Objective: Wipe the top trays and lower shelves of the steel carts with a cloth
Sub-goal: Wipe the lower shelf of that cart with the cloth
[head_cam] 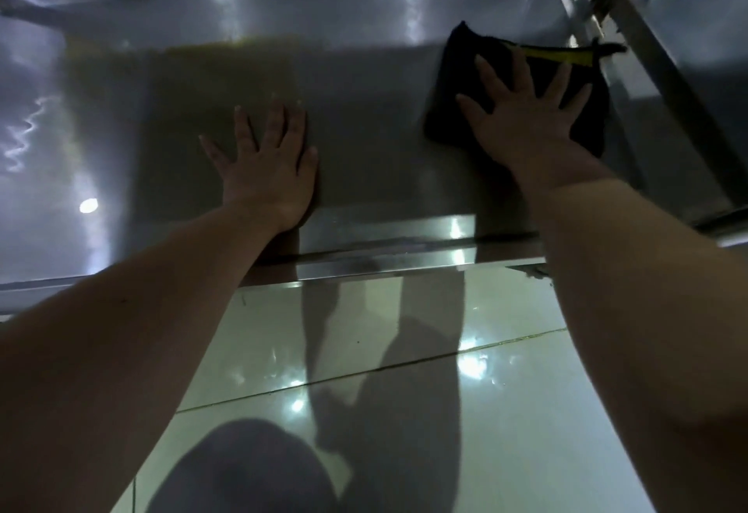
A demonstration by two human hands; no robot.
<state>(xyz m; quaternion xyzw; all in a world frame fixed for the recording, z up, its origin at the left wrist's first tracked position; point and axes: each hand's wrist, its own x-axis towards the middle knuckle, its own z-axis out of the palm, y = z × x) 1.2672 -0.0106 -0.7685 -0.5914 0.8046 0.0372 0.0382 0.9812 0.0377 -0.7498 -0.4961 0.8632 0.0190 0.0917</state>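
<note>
A steel cart shelf (364, 116) with a raised rim fills the upper half of the head view. My right hand (526, 112) lies flat with fingers spread on a dark cloth (457, 67) that has a yellow strip, near the shelf's right end. My left hand (267, 160) rests palm down on the bare steel in the middle, fingers apart, holding nothing. Both forearms reach in from the bottom of the frame.
A steel upright post (583, 22) rises at the shelf's right corner, with a slanted bar beside it. Part of a second steel tray (696, 10) shows at the far right. Glossy pale floor tiles (506, 411) lie below the shelf's near rim.
</note>
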